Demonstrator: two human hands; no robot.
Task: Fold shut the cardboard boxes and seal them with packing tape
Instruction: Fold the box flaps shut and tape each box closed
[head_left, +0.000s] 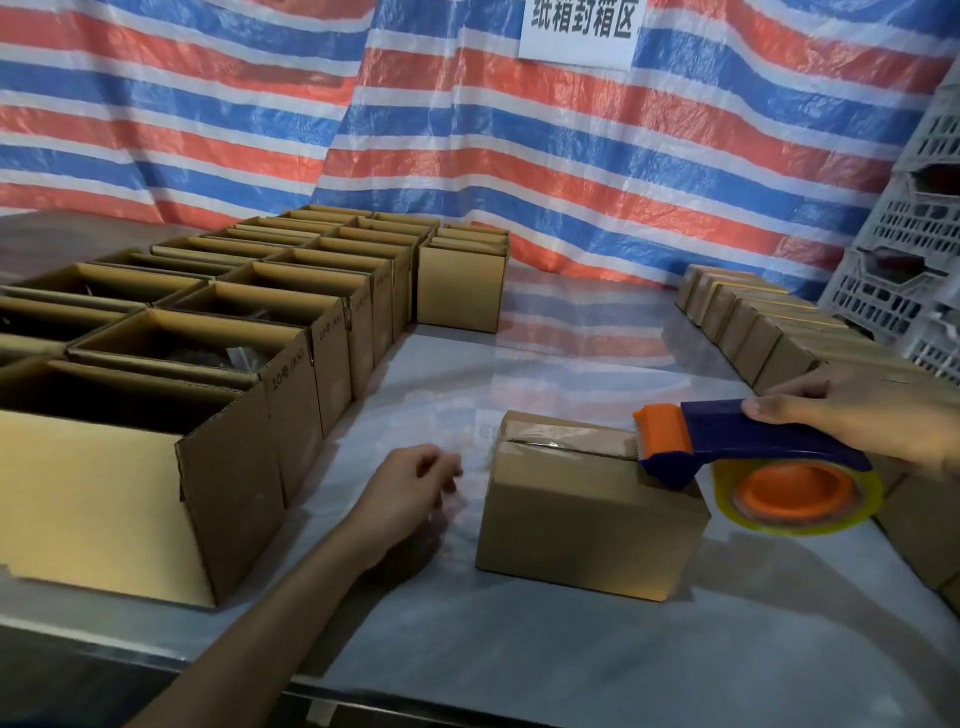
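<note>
Left hand (410, 486), fingers loosely curled, right hand (872, 421) gripping tape dispenser (737, 434) on box (582, 514)

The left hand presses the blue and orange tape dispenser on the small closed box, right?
Not the left: the head view shows the right hand gripping the blue and orange plastic tape dispenser on the small closed cardboard box. The left hand hovers beside the box.

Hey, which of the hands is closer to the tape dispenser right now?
Right. The right hand grips the tape dispenser by its blue handle, at the right end of the closed box. The left hand sits off the box's left side, away from the dispenser.
</note>
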